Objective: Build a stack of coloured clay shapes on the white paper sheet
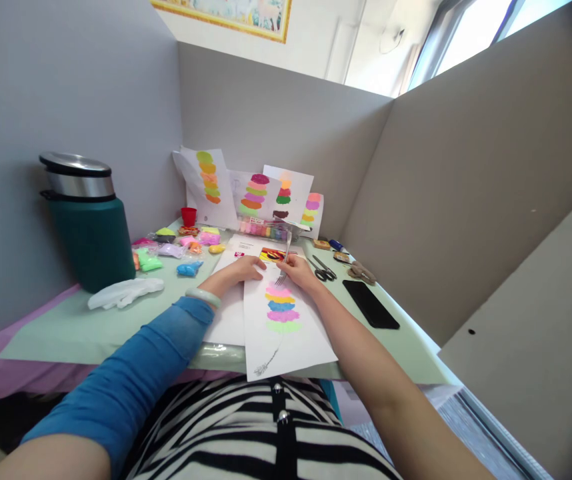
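A white sheet (pixel 286 350) with a stack of pink, yellow, blue, violet and green colour bands lies in front of me and hangs over the table's near edge. My right hand (pixel 297 270) is closed around a metal fork (pixel 287 248), whose tines point down at the topmost pink band. On the upper left edge of the sheet rests my left hand (pixel 249 268), fingers apart, holding nothing. Beneath lies a larger white pad (pixel 226 313) with a printed picture near its top.
At the left stand a green bottle (pixel 91 233) and a white crumpled tissue (pixel 126 292). Bagged coloured clay (pixel 171 249) and a red cup (pixel 189 216) are behind. Scissors (pixel 323 268) and a black phone (pixel 370 304) lie right. Painted sheets (pixel 209 190) lean at the back.
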Demonstrator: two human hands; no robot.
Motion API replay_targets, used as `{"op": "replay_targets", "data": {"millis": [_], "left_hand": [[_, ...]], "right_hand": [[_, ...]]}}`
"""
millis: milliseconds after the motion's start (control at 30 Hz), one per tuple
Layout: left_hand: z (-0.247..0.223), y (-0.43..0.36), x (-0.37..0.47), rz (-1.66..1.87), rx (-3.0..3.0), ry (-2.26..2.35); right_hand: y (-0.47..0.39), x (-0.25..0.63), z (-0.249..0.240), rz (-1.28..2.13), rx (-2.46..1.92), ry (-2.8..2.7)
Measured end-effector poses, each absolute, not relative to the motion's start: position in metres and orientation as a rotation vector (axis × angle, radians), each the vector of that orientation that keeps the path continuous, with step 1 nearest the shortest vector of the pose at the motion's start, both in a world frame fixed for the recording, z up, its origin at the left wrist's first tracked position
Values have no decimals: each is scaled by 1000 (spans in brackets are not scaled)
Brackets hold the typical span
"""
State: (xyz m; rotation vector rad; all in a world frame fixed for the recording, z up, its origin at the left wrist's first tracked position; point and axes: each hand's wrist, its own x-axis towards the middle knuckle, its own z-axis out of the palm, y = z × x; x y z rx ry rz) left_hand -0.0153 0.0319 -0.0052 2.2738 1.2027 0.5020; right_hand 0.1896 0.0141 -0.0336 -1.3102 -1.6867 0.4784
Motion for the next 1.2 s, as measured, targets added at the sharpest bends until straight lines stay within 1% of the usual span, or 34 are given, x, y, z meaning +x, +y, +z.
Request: {"op": "replay_targets", "data": {"millis": [500, 900, 1200], "left_hand": [[-1, 27, -15, 490, 2260, 1205], [-3, 29, -14, 492, 2277, 1191], [-6, 33, -13, 486, 2290, 1198]], "right_hand": [[19, 192, -40, 495, -1374, -1735], [14, 189, -35, 487, -1374, -1781], [13, 187, -36, 409, -1382, -1832]]}}
